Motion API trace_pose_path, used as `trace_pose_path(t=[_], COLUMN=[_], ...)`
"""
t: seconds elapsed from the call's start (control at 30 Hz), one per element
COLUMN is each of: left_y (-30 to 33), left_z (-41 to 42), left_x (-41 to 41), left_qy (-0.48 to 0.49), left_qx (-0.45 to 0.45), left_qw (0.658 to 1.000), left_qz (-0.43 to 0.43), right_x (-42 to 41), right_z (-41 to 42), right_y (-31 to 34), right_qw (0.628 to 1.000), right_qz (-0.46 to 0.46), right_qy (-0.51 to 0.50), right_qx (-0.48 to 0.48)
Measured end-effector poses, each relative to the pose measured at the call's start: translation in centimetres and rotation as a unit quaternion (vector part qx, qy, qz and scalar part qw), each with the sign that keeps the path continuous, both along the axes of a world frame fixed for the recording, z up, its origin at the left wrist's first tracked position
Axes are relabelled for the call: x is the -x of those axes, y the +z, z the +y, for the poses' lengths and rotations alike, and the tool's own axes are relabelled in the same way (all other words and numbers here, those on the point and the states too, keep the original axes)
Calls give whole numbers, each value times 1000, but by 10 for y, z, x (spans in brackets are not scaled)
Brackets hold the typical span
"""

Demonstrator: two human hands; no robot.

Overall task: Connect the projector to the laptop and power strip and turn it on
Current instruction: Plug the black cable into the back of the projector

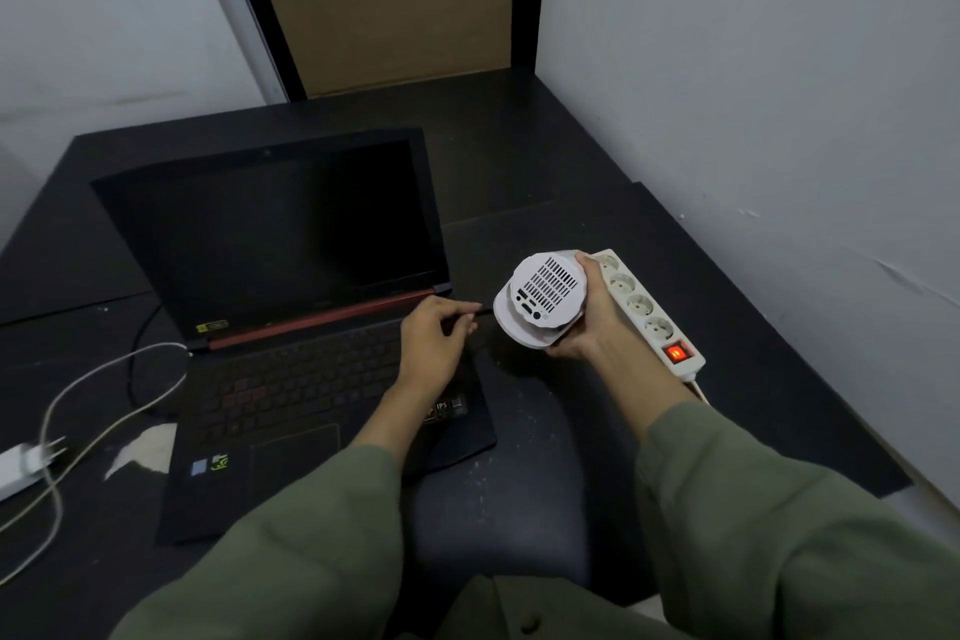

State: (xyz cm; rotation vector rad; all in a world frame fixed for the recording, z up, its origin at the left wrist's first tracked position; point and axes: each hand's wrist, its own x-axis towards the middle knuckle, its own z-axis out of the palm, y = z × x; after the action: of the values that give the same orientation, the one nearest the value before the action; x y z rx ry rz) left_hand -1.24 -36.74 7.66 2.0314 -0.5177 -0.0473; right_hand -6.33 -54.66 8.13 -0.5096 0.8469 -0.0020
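My right hand (584, 322) grips a small white projector (540, 299), lifted off the desk and tilted so its vented back with the ports faces me. My left hand (434, 340) pinches a thin black cable plug (480, 311) just left of the projector, a short gap from its ports. The black laptop (291, 307) stands open with a dark screen, under my left hand. A white power strip (649, 314) lies to the right, partly behind the projector, with its red switch (677, 353) lit and its visible sockets bare.
A white charger brick (18, 465) with its white cable (98, 400) lies at the desk's left edge. A black cable (137, 369) loops left of the laptop. Walls close in behind and on the right. A brown board (395, 0) leans at the back.
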Motion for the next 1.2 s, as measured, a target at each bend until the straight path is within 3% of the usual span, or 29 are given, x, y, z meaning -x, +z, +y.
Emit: trace_pose_path(t=[0.23, 0.33, 0.5, 0.9, 1.2], left_y=[0, -1, 3, 26, 39], left_z=[15, 21, 21, 8, -13], left_x=[-5, -6, -9, -26, -40], left_qy=[29, 32, 2, -19, -40], left_qx=[141, 140, 220, 230, 162], left_qw=[981, 981, 958, 958, 979], left_qz=[131, 132, 184, 167, 115], right_x=[-9, -11, -16, -12, 1], right_z=[16, 23, 32, 33, 21], right_y=[9, 11, 16, 22, 19], right_qw=[1000, 1000, 999, 1000, 997], right_qz=[-7, -21, -25, -24, -25], right_qy=[3, -1, 15, -16, -65], right_qx=[-4, -21, -27, -1, -14])
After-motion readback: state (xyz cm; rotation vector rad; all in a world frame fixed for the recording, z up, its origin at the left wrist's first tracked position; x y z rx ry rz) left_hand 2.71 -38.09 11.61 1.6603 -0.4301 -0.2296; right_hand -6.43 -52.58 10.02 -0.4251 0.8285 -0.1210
